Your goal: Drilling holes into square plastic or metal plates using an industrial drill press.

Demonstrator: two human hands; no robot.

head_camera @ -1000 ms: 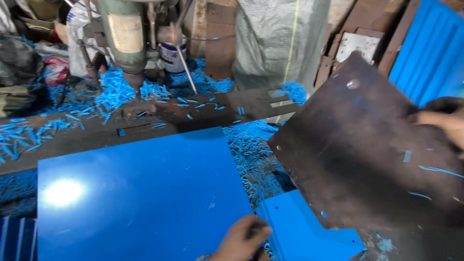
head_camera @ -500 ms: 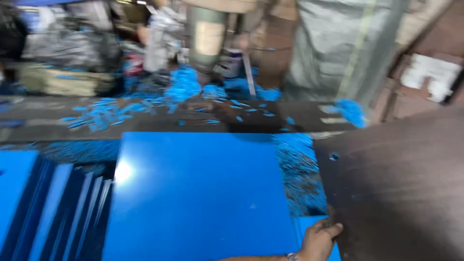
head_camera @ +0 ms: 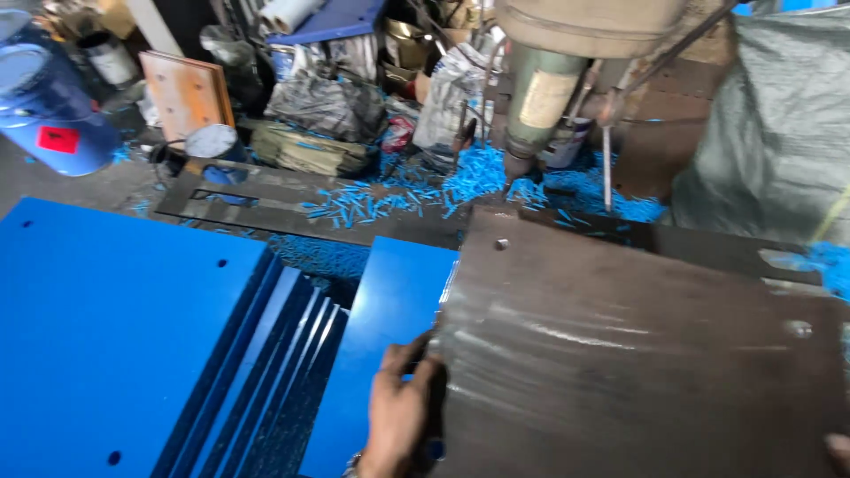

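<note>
Left hand [head_camera: 398, 416] pinches the left edge of the dark plate [head_camera: 637, 354] lying over a blue sheet [head_camera: 381, 345]; right hand [head_camera: 839, 450] barely shows, grip unclear.

Dark plate in my grip

The dull brown metal plate [head_camera: 637, 354] lies nearly flat, its left edge against my fingers [head_camera: 409, 358], covering a blue sheet [head_camera: 390, 301].

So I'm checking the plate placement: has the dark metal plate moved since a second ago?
Yes. The dark metal plate has come left over the blue sheet, toward the drill press, with the left hand at its edge.
</note>
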